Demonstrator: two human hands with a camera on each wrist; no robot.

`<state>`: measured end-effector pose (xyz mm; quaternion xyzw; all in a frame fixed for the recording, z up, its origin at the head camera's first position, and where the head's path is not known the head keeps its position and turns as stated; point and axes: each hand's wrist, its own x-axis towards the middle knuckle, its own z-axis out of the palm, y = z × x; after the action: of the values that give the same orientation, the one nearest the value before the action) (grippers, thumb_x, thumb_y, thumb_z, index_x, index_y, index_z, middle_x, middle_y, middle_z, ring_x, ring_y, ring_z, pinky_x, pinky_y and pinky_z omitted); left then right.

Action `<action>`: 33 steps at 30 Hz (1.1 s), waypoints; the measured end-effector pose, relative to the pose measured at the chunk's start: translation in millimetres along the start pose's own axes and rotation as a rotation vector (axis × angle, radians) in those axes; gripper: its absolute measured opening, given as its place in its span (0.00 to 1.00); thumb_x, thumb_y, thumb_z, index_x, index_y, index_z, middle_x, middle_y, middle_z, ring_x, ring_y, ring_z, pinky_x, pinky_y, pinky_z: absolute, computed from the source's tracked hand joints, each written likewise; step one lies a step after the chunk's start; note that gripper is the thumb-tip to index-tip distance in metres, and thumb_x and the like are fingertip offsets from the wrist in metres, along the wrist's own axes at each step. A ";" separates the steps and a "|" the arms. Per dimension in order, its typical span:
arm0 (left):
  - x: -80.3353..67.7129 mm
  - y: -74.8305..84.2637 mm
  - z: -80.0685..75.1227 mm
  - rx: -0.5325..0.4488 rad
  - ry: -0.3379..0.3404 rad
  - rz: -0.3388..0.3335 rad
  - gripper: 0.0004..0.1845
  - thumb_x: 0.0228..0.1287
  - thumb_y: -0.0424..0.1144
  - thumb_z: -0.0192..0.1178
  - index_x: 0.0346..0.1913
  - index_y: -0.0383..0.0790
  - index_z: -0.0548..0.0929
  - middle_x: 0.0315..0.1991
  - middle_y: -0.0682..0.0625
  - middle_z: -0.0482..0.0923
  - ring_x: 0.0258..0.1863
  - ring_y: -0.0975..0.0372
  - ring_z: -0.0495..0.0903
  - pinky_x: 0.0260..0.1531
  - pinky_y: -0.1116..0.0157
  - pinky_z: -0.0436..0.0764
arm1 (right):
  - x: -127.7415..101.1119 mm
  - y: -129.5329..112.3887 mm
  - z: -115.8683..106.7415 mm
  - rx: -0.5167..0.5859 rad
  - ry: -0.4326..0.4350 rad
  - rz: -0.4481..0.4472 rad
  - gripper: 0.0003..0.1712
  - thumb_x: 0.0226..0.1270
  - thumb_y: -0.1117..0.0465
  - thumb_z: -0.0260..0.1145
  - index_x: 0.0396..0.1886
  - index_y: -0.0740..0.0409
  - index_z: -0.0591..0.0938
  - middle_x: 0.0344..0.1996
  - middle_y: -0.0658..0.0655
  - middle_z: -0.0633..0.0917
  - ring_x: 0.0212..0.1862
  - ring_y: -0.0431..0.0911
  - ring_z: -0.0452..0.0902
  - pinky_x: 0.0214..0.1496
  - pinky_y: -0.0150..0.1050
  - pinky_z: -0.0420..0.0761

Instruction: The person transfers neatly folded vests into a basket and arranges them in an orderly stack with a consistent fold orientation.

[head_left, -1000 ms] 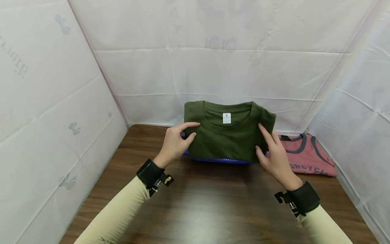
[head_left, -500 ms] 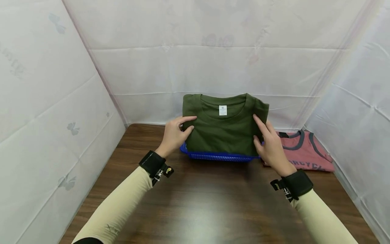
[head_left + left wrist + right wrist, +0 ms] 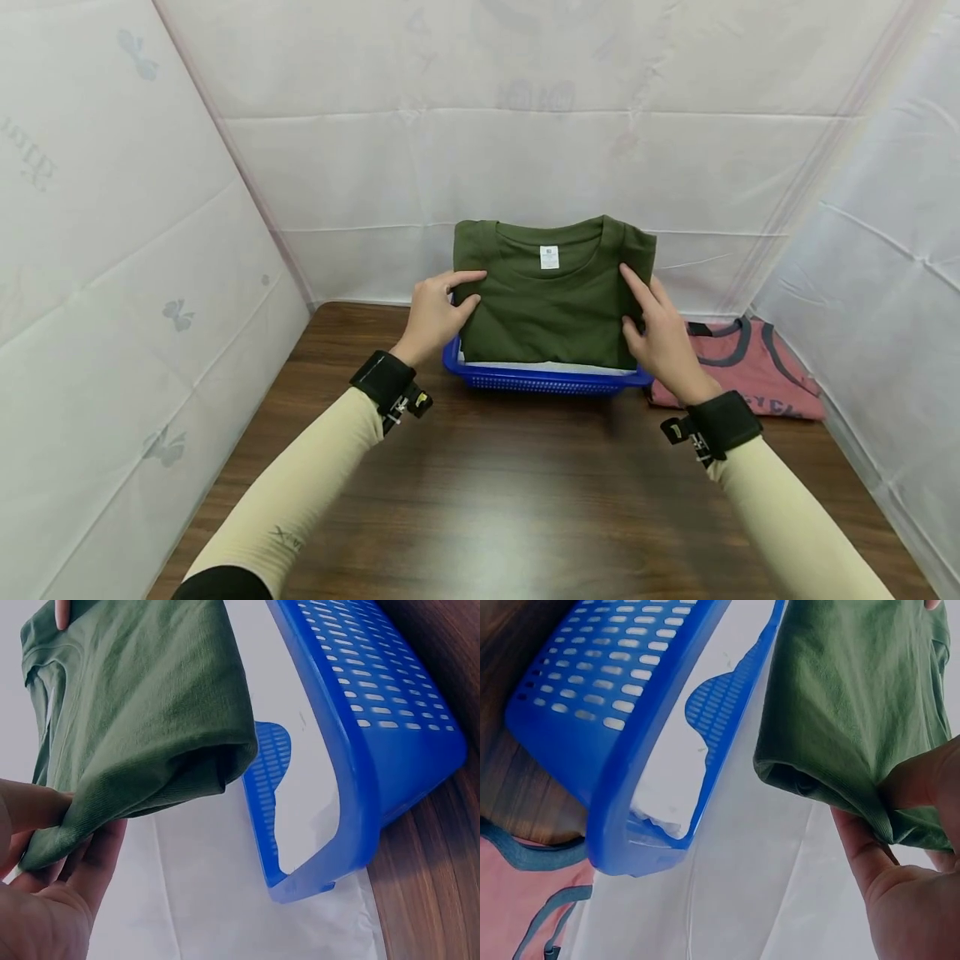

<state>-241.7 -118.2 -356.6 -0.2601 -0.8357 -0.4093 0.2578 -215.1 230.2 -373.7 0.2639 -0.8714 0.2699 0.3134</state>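
A folded dark green T-shirt (image 3: 551, 312) with a white neck label is held up above a blue plastic basket (image 3: 547, 382). My left hand (image 3: 437, 315) pinches its left side between thumb and fingers. On the opposite side my right hand (image 3: 660, 332) grips the shirt the same way. Both wrist views show the shirt's folded lower edge apart from the basket rim (image 3: 352, 795). Something white (image 3: 676, 780) lies inside the perforated basket; its kind cannot be told.
To the right of the basket lies a folded pink shirt (image 3: 757, 375) with grey trim and dark lettering. A brown wooden table (image 3: 495, 492) carries everything. White cloth walls (image 3: 360, 175) stand at the back and both sides.
Both hands have lifted the green T-shirt up and slightly away, so more of the blue basket and its white contents shows beneath it. The pink shirt stays on the table.
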 end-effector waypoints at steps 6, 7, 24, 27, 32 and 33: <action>7.6 -2.4 -1.1 -0.006 -0.029 -0.077 0.18 0.67 0.28 0.67 0.59 0.39 0.87 0.11 0.50 0.60 0.11 0.69 0.44 0.17 0.66 0.54 | 9.3 5.8 2.6 0.016 -0.014 0.016 0.47 0.63 0.82 0.62 0.81 0.58 0.63 0.66 0.72 0.71 0.29 0.50 0.63 0.33 0.45 0.64; 8.8 -2.3 -0.8 -0.007 -0.033 -0.088 0.18 0.67 0.28 0.67 0.59 0.39 0.87 0.10 0.53 0.57 0.11 0.69 0.44 0.17 0.66 0.54 | 10.1 6.7 2.6 0.016 -0.017 0.025 0.46 0.63 0.81 0.62 0.80 0.58 0.63 0.66 0.73 0.71 0.30 0.51 0.64 0.33 0.45 0.65; 24.6 -10.3 8.7 -0.027 -0.121 -0.267 0.17 0.69 0.31 0.67 0.59 0.41 0.87 0.54 0.41 0.86 0.36 0.54 0.84 0.41 0.62 0.80 | 26.8 15.0 -9.3 0.076 -0.268 0.242 0.42 0.68 0.75 0.63 0.81 0.60 0.61 0.68 0.72 0.72 0.48 0.63 0.78 0.42 0.53 0.75; 26.6 -13.0 8.9 -0.024 -0.133 -0.304 0.17 0.69 0.32 0.68 0.59 0.42 0.87 0.58 0.42 0.84 0.56 0.52 0.82 0.53 0.58 0.81 | 31.7 14.7 -8.5 0.059 -0.301 0.281 0.42 0.68 0.73 0.64 0.80 0.60 0.62 0.60 0.72 0.77 0.44 0.61 0.77 0.38 0.51 0.74; 30.2 -17.6 9.6 -0.020 -0.146 -0.341 0.17 0.68 0.32 0.68 0.58 0.42 0.88 0.58 0.42 0.84 0.59 0.50 0.80 0.56 0.56 0.80 | 40.0 16.9 -3.1 0.028 -0.335 0.339 0.39 0.68 0.70 0.66 0.78 0.61 0.66 0.43 0.71 0.82 0.38 0.59 0.77 0.36 0.49 0.74; 29.8 -19.5 10.3 -0.013 -0.152 -0.348 0.17 0.68 0.32 0.68 0.58 0.42 0.88 0.54 0.42 0.86 0.54 0.50 0.82 0.54 0.56 0.80 | 41.0 17.6 -1.8 0.020 -0.348 0.345 0.39 0.68 0.69 0.66 0.78 0.61 0.66 0.39 0.71 0.82 0.36 0.59 0.77 0.35 0.48 0.74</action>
<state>-278.3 -113.5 -353.7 -0.1435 -0.8825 -0.4323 0.1174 -252.7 232.0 -349.6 0.1568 -0.9417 0.2785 0.1050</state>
